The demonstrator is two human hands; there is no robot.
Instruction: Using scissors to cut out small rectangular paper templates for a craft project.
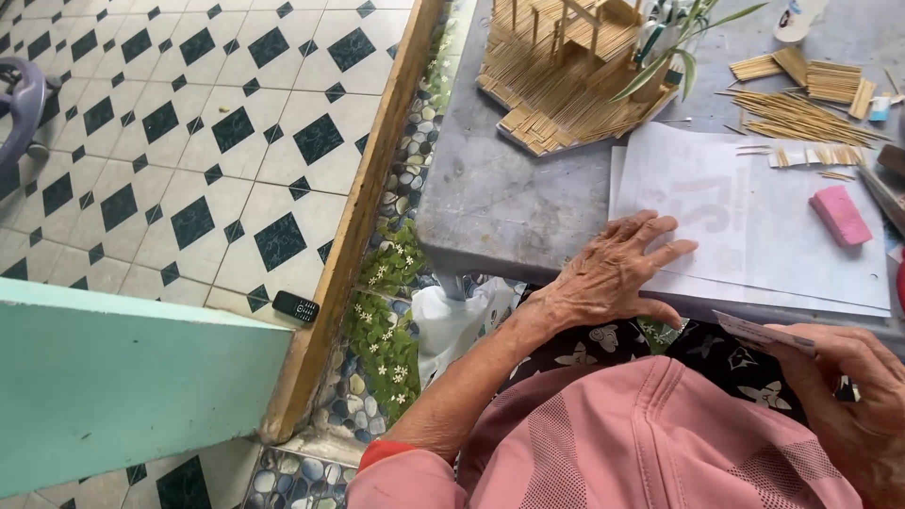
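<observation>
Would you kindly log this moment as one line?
left hand: flat on paper sheets | right hand: holds small card | pink block: on sheets

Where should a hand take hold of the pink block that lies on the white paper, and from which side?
Grip the pink block across its two long sides, coming from above. It lies flat on the white paper, a narrow oblong set slantwise, so a pinch turned to its slant would likely span it. Both sides look free of the loose sticks.
</observation>
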